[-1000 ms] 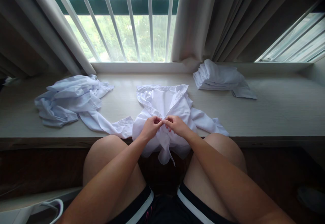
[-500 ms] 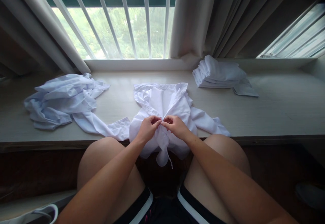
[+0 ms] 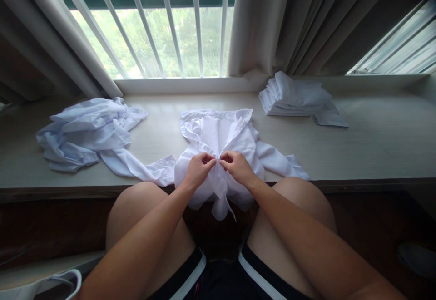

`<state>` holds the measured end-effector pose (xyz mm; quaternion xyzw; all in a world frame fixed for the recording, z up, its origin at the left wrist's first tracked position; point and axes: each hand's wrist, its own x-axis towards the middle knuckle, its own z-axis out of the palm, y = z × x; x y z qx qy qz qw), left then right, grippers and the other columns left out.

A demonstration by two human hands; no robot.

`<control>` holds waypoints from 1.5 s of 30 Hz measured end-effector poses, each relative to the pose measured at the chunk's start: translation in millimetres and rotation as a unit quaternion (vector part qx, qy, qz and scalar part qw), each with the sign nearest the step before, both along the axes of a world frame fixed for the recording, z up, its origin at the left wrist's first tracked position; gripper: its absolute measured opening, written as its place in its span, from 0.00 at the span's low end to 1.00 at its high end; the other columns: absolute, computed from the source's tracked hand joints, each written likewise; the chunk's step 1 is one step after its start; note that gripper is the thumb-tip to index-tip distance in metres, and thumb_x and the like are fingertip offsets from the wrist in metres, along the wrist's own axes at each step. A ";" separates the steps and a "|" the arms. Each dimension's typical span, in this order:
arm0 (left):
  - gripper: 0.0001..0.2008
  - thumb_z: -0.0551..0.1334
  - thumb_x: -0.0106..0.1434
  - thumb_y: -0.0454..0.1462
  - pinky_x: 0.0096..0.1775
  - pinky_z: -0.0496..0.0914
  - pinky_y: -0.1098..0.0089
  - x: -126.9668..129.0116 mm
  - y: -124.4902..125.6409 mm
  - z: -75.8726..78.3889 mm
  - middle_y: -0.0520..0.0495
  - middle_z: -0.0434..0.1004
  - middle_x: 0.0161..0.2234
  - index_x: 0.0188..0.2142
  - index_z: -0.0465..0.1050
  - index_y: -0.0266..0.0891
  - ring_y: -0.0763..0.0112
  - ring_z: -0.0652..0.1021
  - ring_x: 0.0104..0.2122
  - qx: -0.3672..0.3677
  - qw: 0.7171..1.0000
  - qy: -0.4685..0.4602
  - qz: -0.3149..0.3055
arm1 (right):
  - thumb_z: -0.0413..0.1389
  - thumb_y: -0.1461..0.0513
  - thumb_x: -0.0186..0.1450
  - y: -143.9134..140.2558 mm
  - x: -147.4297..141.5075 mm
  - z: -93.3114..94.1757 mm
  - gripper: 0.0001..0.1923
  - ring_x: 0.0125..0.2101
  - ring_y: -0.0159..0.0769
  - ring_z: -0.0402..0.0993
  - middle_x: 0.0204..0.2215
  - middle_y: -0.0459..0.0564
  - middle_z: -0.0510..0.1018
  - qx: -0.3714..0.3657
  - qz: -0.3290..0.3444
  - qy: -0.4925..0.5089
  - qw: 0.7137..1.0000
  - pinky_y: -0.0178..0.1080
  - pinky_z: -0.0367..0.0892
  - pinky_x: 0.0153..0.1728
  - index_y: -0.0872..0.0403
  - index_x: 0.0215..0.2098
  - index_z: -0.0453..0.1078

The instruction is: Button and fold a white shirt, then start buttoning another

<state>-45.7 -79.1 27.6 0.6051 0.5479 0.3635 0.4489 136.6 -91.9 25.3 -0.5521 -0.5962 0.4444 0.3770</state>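
Note:
A white shirt lies in front of me on the ledge, its collar end toward the window and its lower part hanging over the front edge between my knees. My left hand pinches the left front edge at the middle of the shirt. Close beside it, my right hand pinches the other front edge, thumb against fingertips. The fingertips of both hands nearly meet. Any button between them is too small to make out.
On the left of the ledge lies a crumpled white garment, one sleeve reaching toward the shirt. Folded white clothes are stacked at the back right. Behind stand a barred window and grey curtains.
My fingertips have drawn slightly apart at the shirt's front, the right hand shifting a little to the right. The hanging hem has swung slightly right.

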 end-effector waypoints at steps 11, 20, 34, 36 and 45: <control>0.09 0.66 0.59 0.41 0.34 0.67 0.70 -1.1 -1.4 3.5 0.47 0.79 0.29 0.30 0.78 0.37 0.68 0.76 0.31 0.004 1.000 0.031 -0.004 | 0.62 0.57 0.59 0.6 0.8 -1.0 0.16 0.25 0.31 0.71 0.26 0.46 0.77 -0.053 0.008 0.064 0.997 0.31 0.66 0.25 0.58 0.43 0.76; 0.09 0.66 0.58 0.41 0.34 0.66 0.70 -2.0 -1.0 1.7 0.48 0.79 0.28 0.29 0.77 0.37 0.68 0.75 0.30 -0.005 1.000 0.021 -0.001 | 0.64 0.57 0.56 -1.5 2.0 6.6 0.19 0.25 0.30 0.71 0.27 0.48 0.78 -0.095 -0.003 0.118 0.988 0.31 0.65 0.22 0.59 0.43 0.78; 0.10 0.67 0.56 0.42 0.32 0.66 0.70 -1.0 1.7 -4.6 0.49 0.76 0.25 0.28 0.76 0.37 0.71 0.73 0.27 -0.044 0.998 -0.045 -0.007 | 0.61 0.58 0.60 -3.4 0.8 11.6 0.16 0.26 0.30 0.72 0.28 0.48 0.80 -0.056 0.009 0.061 0.997 0.32 0.67 0.27 0.59 0.43 0.79; 0.10 0.67 0.56 0.42 0.32 0.66 0.70 -1.3 1.4 -3.7 0.49 0.76 0.26 0.28 0.77 0.37 0.71 0.73 0.27 -0.055 0.997 -0.053 -0.008 | 0.60 0.58 0.61 -3.2 1.0 11.0 0.15 0.26 0.30 0.73 0.31 0.49 0.81 -0.053 0.017 0.062 0.996 0.32 0.68 0.27 0.58 0.43 0.79; 0.11 0.67 0.57 0.44 0.32 0.66 0.70 -2.6 0.4 -4.0 0.48 0.79 0.27 0.31 0.81 0.37 0.71 0.73 0.26 -0.082 0.994 -0.065 -0.019 | 0.58 0.60 0.63 -1.4 2.2 3.7 0.12 0.26 0.30 0.73 0.31 0.48 0.81 -0.031 0.023 0.043 0.998 0.32 0.68 0.29 0.56 0.41 0.79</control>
